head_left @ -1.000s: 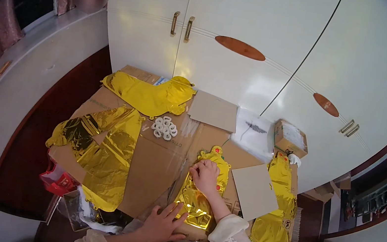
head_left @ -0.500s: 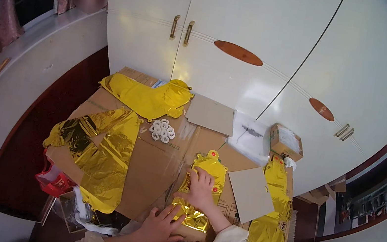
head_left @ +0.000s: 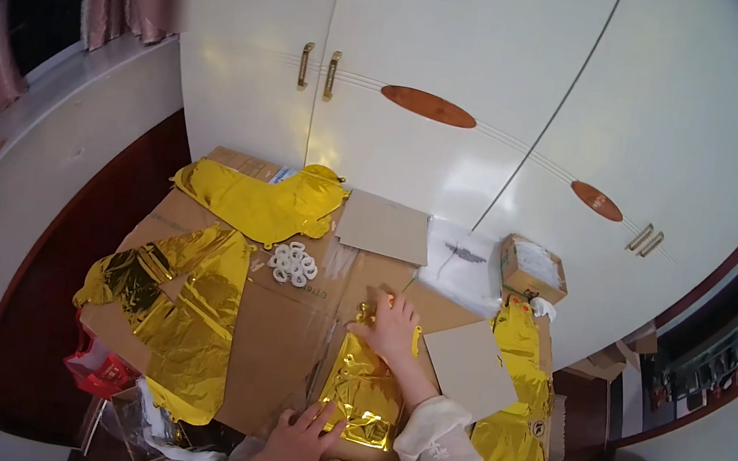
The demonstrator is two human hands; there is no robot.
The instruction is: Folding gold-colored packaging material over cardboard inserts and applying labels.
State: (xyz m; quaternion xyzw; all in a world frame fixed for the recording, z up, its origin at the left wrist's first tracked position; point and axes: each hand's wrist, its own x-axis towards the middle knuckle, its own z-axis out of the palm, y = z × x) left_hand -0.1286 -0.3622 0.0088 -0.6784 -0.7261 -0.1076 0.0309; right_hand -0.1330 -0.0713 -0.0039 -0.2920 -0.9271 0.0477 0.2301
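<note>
A shiny gold foil balloon [head_left: 362,392], flat and partly folded, lies on the cardboard in front of me. My right hand [head_left: 393,328] rests palm down over its far end, thumb apart from the fingers, and hides that part. At the near left corner of the foil, my left hand [head_left: 301,440] lies with its fingers spread, fingertips touching the edge. Just right of the foil is a grey card sheet [head_left: 471,368]. It partly overlaps another flat gold foil balloon [head_left: 512,433].
Left on the cardboard [head_left: 279,351] lie a large gold foil balloon [head_left: 185,313] and, behind it, another foil balloon [head_left: 250,198]. A cluster of white rings [head_left: 292,264], a grey card stack [head_left: 386,226] and a small carton [head_left: 533,267] stand toward the white cabinet [head_left: 440,12].
My right hand has moved to the far end of the foil balloon, covering the tab and red dots seen before. My left hand stays near its lower left corner. The view has shifted slightly.
</note>
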